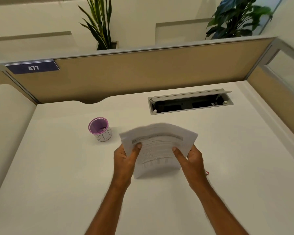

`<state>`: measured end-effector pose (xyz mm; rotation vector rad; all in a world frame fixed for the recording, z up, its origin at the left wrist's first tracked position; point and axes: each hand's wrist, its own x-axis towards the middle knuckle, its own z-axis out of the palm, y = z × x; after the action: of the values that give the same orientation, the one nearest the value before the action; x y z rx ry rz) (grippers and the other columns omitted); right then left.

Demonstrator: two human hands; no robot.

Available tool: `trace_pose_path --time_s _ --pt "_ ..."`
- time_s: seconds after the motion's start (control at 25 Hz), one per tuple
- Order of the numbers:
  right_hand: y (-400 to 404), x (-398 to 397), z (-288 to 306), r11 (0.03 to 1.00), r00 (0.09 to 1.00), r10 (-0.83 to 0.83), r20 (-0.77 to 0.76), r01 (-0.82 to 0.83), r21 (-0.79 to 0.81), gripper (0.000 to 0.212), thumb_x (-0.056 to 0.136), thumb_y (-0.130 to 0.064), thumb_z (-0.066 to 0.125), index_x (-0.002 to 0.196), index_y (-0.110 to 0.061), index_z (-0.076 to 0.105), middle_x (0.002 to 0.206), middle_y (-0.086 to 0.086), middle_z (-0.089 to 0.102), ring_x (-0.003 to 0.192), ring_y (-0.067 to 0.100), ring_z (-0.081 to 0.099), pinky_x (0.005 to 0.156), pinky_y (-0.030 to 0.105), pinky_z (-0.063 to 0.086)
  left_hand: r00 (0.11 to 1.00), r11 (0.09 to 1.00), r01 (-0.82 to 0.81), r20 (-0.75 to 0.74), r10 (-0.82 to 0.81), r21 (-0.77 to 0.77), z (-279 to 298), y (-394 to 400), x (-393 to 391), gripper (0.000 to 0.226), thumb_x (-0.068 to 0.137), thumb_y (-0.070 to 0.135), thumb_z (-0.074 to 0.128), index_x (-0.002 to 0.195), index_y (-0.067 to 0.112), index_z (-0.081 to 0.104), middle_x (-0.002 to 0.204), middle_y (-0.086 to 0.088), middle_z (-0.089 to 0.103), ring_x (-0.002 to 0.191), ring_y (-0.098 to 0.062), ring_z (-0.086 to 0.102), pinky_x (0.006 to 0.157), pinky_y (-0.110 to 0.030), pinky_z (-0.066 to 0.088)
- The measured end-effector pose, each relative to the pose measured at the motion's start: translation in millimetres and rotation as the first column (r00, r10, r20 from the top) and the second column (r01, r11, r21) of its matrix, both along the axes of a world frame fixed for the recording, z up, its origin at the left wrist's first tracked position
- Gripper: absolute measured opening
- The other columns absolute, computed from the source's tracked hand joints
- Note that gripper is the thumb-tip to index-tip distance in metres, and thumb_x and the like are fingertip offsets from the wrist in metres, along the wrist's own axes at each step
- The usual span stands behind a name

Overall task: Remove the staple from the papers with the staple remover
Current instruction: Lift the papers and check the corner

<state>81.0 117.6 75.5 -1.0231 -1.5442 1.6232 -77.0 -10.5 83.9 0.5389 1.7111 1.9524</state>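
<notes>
A stack of printed white papers (157, 150) is held up above the white desk (58, 167), blurred and curved. My left hand (124, 158) grips its left edge with the thumb on the front sheet. My right hand (190, 158) grips the right edge the same way. A small red object (207, 173) peeks out on the desk just behind my right wrist; it is mostly hidden, and I cannot tell what it is. The staple itself is too small and blurred to make out.
A purple mesh cup (100, 128) with a paper label stands left of the papers. An open cable tray (190, 102) is set into the desk at the back right. Tan partition panels (143, 73) wall the desk at the back and sides.
</notes>
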Motion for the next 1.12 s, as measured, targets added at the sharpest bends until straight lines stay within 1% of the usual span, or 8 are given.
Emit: trace_pose_path --time_s 0.08,0.12,0.28,0.48,0.72,0.92,1.04,1.12 --pt "0 -4 -13 0.997 1.000 -0.007 0.027 0.009 -0.070 0.025 0.093 -0.015 0.073 0.105 -0.035 0.066 0.099 -0.014 0.077 0.099 0.010 0.072 0.072 0.014 0.057 0.999 0.998 0.009 0.053 -0.006 -0.059 -12 2 7 0.020 0.090 0.023 0.075 0.107 0.032 0.077 0.102 0.001 0.082 0.101 -0.031 0.075 0.077 -0.033 0.064" --pt "1 -5 -16 0.996 0.999 -0.017 0.032 0.020 -0.081 0.025 0.093 -0.014 0.073 0.104 -0.036 0.067 0.096 -0.017 0.077 0.097 0.009 0.072 0.071 0.013 0.056 0.998 0.997 0.020 0.056 -0.016 -0.069 -14 3 8 0.021 0.090 0.025 0.076 0.109 0.035 0.077 0.104 0.001 0.081 0.102 -0.029 0.075 0.079 -0.035 0.065" --pt "4 2 -22 0.998 0.999 -0.041 0.022 0.041 -0.037 0.026 0.092 -0.023 0.074 0.103 -0.046 0.070 0.100 -0.023 0.076 0.094 0.000 0.071 0.069 0.010 0.056 0.999 0.999 0.041 0.031 -0.040 -0.035 -15 4 2 0.026 0.087 0.032 0.075 0.107 0.048 0.076 0.104 0.008 0.080 0.099 -0.017 0.076 0.074 -0.027 0.063" --pt "-2 2 -41 0.997 0.996 -0.031 0.088 0.036 -0.061 0.023 0.096 -0.017 0.069 0.104 -0.039 0.066 0.097 -0.029 0.075 0.096 -0.003 0.069 0.072 0.007 0.053 0.991 0.997 0.008 0.131 0.003 -0.080 -24 7 4 0.020 0.089 0.024 0.076 0.095 0.043 0.081 0.095 0.007 0.083 0.091 -0.017 0.078 0.069 -0.024 0.062" --pt "2 2 -50 0.999 0.990 -0.013 0.140 0.017 -0.031 0.023 0.098 -0.021 0.067 0.107 -0.042 0.063 0.098 -0.038 0.071 0.095 -0.011 0.067 0.073 0.003 0.051 0.983 0.997 0.009 0.185 0.005 -0.075 -30 12 0 0.023 0.094 0.016 0.071 0.097 0.036 0.081 0.097 0.004 0.083 0.088 -0.017 0.078 0.069 -0.025 0.062" --pt "3 4 -50 0.999 0.990 0.011 0.138 -0.004 -0.044 0.023 0.099 -0.020 0.065 0.108 -0.041 0.062 0.097 -0.035 0.073 0.096 -0.009 0.068 0.074 0.006 0.053 0.988 0.993 0.036 0.154 -0.019 -0.109 -26 11 1 0.017 0.093 0.023 0.073 0.110 0.025 0.076 0.102 0.001 0.083 0.095 -0.026 0.077 0.074 -0.031 0.064" --pt "7 8 -45 0.999 0.987 0.047 0.154 -0.043 -0.026 0.022 0.100 -0.020 0.064 0.112 -0.038 0.063 0.100 -0.026 0.074 0.093 -0.005 0.071 0.073 0.013 0.057 0.989 0.993 0.112 0.096 -0.108 -0.036 -7 10 -18 0.019 0.093 0.034 0.069 0.106 0.023 0.078 0.103 -0.006 0.082 0.095 -0.028 0.079 0.076 -0.036 0.065" --pt "10 12 -42 0.996 0.979 0.085 0.187 -0.081 -0.029 0.022 0.099 -0.020 0.064 0.118 -0.032 0.064 0.108 -0.019 0.074 0.096 0.000 0.073 0.077 0.018 0.060 0.988 0.991 0.132 0.079 -0.131 -0.010 6 14 -31 0.021 0.097 0.039 0.065 0.105 0.025 0.079 0.102 -0.007 0.082 0.092 -0.028 0.079 0.074 -0.037 0.065"
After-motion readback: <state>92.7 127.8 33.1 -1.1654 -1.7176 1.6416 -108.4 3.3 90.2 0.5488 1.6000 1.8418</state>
